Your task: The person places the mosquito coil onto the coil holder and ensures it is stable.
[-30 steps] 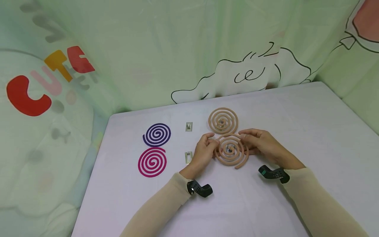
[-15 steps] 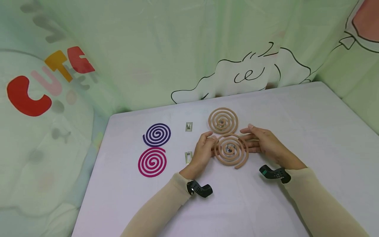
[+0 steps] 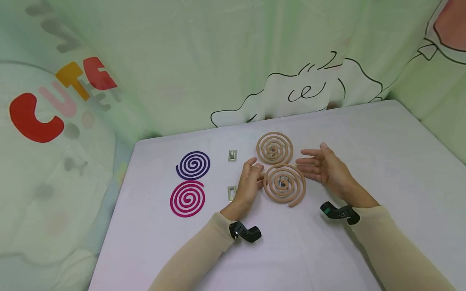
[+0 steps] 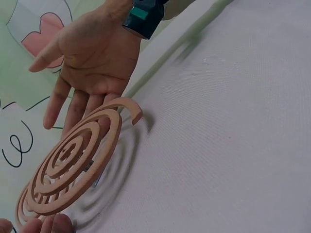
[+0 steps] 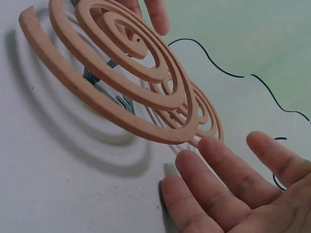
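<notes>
Lower tan, flat, round spiral coil [image 3: 285, 188] is lying right of frame centre, between the nearer, loosely bent left hand [image 3: 248, 186] and the spread right hand [image 3: 334, 169], neither gripping anything.

The head view looks forward and down over the table [image 3: 364, 161] from farthest off. The wrist views look from low, close and tilted (the table slants in both), facing inward from opposite sides; both share the front tan spiral [image 5: 127, 47].
</notes>
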`<state>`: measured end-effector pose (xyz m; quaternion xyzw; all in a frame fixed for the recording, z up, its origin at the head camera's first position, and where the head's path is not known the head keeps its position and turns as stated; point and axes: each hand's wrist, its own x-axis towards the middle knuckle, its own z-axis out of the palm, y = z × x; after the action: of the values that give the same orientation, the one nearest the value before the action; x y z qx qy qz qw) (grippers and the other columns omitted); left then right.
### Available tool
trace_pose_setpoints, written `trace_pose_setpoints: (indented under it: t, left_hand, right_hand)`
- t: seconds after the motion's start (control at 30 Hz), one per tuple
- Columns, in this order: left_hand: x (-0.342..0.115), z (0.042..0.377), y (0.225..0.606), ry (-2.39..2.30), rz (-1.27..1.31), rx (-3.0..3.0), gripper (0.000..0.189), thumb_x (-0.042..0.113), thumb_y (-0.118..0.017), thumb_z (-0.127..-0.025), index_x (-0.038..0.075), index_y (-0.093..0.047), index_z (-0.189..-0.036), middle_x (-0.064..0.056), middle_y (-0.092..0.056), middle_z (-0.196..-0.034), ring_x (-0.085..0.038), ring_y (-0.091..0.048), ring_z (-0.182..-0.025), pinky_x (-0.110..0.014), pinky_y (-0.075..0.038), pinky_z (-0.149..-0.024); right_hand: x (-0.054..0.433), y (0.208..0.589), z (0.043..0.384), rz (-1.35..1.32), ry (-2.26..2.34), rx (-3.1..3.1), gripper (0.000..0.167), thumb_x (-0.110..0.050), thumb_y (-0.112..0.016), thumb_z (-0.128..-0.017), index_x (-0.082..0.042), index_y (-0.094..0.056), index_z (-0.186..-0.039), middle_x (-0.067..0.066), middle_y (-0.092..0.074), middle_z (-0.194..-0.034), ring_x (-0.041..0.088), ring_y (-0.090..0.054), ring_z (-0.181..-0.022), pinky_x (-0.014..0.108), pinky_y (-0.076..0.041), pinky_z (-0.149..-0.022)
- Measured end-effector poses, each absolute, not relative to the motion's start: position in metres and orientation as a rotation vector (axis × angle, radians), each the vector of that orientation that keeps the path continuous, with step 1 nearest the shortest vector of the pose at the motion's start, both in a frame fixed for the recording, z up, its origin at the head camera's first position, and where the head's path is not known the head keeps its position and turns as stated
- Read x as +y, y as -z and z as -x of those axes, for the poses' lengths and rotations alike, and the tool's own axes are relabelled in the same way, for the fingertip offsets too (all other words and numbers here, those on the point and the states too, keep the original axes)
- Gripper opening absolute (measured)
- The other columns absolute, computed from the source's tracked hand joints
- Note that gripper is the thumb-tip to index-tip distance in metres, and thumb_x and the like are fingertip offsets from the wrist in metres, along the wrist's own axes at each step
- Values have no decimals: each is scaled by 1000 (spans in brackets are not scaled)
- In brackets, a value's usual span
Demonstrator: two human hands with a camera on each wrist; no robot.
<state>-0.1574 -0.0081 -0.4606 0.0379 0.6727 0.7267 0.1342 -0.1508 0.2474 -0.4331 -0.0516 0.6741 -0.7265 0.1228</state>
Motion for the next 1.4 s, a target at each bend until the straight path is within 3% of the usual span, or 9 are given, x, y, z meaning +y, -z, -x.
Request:
trace_pose_setpoints:
  t: [0.13, 0.33, 0.5, 0.63, 0.73, 0.9, 1.13, 1.4]
  left_hand:
    - [-8, 156, 457, -2119, -108, 1962, 61, 37, -40, -110, 5, -28, -160, -20, -46, -147, -27, -58, -120, -42, -51, -106]
    - [-10, 154, 450, -2127, -91, 1961, 62, 37, -41, -109, 4, -29, -160, -22, -44, -150, -35, -52, -130, -46, -46, -113]
    - [-13, 156, 444, -2149, -121, 1959, 62, 37, -38, -110, 5, -24, -162, -24, -37, -159, -39, -44, -143, -49, -38, -120]
    - [-17, 158, 437, -2191, -140, 1935, 63, 38, -36, -111, 4, -22, -162, -25, -34, -162, -41, -38, -149, -52, -32, -123]
    - [-22, 158, 432, -2219, -174, 1902, 64, 38, -35, -111, 4, -21, -163, -26, -32, -163, -42, -33, -151, -53, -27, -125]
    - [-34, 157, 428, -2225, -257, 1904, 64, 37, -34, -111, 4, -19, -163, -23, -30, -165, -42, -28, -154, -52, -23, -126]
    - [-59, 155, 423, -2280, -288, 1903, 65, 35, -31, -108, 5, -16, -163, -23, -27, -166, -43, -23, -155, -55, -19, -127]
    - [-91, 151, 420, -2309, -222, 1987, 63, 34, -30, -109, 4, -17, -163, -21, -26, -166, -43, -21, -155, -56, -16, -128]
  right_hand:
    - [251, 435, 148, 258, 2242, 1862, 61, -59, -20, -111, -18, -55, -139, -3, -71, -129, 12, -66, -122, 23, -53, -101]
    - [253, 436, 146, 322, 2273, 1858, 71, -61, -13, -110, -15, -42, -156, -5, -61, -141, 13, -52, -138, 21, -44, -110]
    - [254, 435, 144, 339, 2282, 1865, 76, -62, -9, -109, -14, -23, -166, 3, -45, -157, 32, -24, -157, 35, -26, -126]
    - [252, 435, 143, 350, 2302, 1856, 76, -64, -9, -107, -19, -18, -168, 16, -22, -170, 42, -4, -159, 46, -11, -130]
    - [251, 434, 143, 350, 2298, 1883, 76, -65, -9, -107, -21, -18, -168, 19, -13, -173, 42, -1, -159, 52, -4, -129]
    - [249, 434, 144, 354, 2293, 1924, 76, -66, -11, -107, -22, -20, -168, 15, -13, -173, 41, 0, -160, 62, 5, -125]
    - [246, 436, 144, 397, 2290, 1954, 70, -60, -15, -109, -22, -23, -167, 10, -12, -174, 40, 2, -160, 64, 11, -124]
    - [246, 438, 143, 391, 2327, 1995, 74, -58, -20, -109, -13, -14, -168, 11, -4, -175, 40, 6, -159, 69, 18, -118]
